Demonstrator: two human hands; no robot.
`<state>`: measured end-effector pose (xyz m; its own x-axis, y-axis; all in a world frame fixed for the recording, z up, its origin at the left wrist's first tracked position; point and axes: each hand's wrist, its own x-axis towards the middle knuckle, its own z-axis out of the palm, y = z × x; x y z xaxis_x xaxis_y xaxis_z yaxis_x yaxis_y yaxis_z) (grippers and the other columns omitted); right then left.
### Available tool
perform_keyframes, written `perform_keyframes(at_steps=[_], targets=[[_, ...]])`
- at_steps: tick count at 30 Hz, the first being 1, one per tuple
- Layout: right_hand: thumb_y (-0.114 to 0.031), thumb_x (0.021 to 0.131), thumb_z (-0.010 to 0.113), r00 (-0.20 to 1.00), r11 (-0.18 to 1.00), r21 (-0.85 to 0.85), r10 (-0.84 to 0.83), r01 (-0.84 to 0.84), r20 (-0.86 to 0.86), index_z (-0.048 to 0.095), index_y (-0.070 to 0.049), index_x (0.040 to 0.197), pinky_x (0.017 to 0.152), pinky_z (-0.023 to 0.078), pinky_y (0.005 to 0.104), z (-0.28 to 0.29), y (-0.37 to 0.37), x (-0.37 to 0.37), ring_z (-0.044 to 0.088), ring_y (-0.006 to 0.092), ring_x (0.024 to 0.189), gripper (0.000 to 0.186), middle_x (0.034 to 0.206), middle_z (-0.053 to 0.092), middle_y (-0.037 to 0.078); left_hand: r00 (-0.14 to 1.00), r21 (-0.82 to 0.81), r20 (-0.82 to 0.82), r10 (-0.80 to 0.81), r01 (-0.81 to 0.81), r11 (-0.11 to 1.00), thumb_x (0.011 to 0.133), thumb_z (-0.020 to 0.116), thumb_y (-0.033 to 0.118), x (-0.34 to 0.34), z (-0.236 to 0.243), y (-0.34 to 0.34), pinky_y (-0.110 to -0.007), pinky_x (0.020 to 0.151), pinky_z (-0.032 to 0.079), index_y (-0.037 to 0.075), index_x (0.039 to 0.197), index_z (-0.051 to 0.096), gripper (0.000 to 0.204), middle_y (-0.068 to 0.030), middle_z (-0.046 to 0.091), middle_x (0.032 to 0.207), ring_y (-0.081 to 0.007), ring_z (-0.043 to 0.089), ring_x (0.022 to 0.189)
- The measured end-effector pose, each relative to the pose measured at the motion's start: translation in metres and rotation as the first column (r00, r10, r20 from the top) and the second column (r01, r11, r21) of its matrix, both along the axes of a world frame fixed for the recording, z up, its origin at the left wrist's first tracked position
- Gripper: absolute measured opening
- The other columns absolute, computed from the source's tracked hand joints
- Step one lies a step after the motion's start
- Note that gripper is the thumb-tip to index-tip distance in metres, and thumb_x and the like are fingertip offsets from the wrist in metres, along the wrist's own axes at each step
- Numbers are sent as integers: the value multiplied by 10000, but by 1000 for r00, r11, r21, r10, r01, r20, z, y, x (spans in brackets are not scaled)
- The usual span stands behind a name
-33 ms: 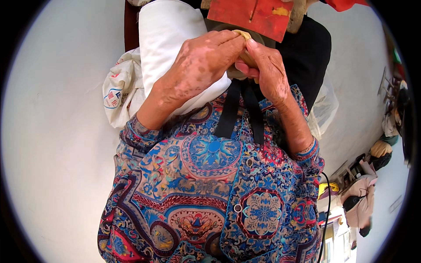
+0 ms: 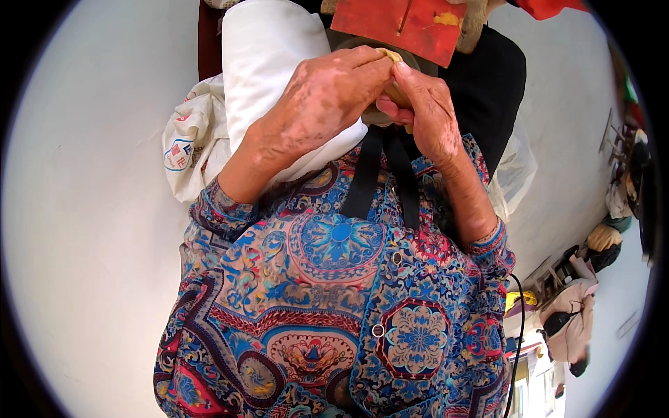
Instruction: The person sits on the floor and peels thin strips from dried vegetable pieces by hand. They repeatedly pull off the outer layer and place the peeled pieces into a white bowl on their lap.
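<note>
A small tan-yellow piece (image 2: 398, 95), soft or folded along its top edge, is held in front of me between both hands; its kind is not clear. My left hand (image 2: 327, 94) comes over it from the left, its fingers closed round the far side and mostly hidden. From the right, my right hand (image 2: 433, 115) presses its thumb against the piece near the top. The right fingers curl beneath, and a bit of tan shows below them. A round greyish bowl-like thing (image 2: 376, 115) lies partly hidden behind the hands.
Just beyond the hands is a red board (image 2: 397, 28) with a slot, on a wooden support. White cloth (image 2: 268, 56) covers my left leg; a white printed sack (image 2: 191, 143) lies beside it. Clear plastic (image 2: 514, 174) hangs at right. Clothes and bags (image 2: 571, 317) lie farther right.
My left hand has shifted very slightly to the right, and my right hand a touch with it. The hold on the tan piece stays the same.
</note>
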<state>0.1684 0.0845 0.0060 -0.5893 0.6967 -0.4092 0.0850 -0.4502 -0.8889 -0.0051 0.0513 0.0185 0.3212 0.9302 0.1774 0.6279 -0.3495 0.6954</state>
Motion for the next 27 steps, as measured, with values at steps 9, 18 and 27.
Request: perform_keyframes(at_steps=[9, 18, 27], targets=[[-338, 965, 458, 988, 947, -282, -157, 152, 3, 548, -39, 707, 414, 228, 212, -10, -5, 4, 320, 47, 463, 406, 554, 421, -31, 994, 135, 108, -25, 10, 991, 780, 660, 33, 14, -26, 4, -319, 648, 523, 20, 939, 635, 161, -106, 617, 909, -271, 619, 775], [-276, 977, 434, 970, 970, -69, -236, 232, -63, 570, -6, 764, 453, 258, 209, -8, -25, -5, 335, 42, 502, 370, 563, 438, -30, 833, 39, 517, 199, -255, 966, 773, 703, 8, 12, -29, -27, -247, 664, 512, 8, 938, 670, 169, -100, 629, 959, -133, 611, 779], [-232, 978, 433, 988, 977, 163, -146, 136, 51, 583, 15, 869, 481, 347, 231, 2, -31, -7, 393, 56, 534, 309, 601, 461, -10, 54, -718, 695, 717, 90, 690, 820, 670, 33, 10, -31, -38, -245, 756, 479, -31, 1073, 599, 270, -93, 638, 983, -131, 592, 831]])
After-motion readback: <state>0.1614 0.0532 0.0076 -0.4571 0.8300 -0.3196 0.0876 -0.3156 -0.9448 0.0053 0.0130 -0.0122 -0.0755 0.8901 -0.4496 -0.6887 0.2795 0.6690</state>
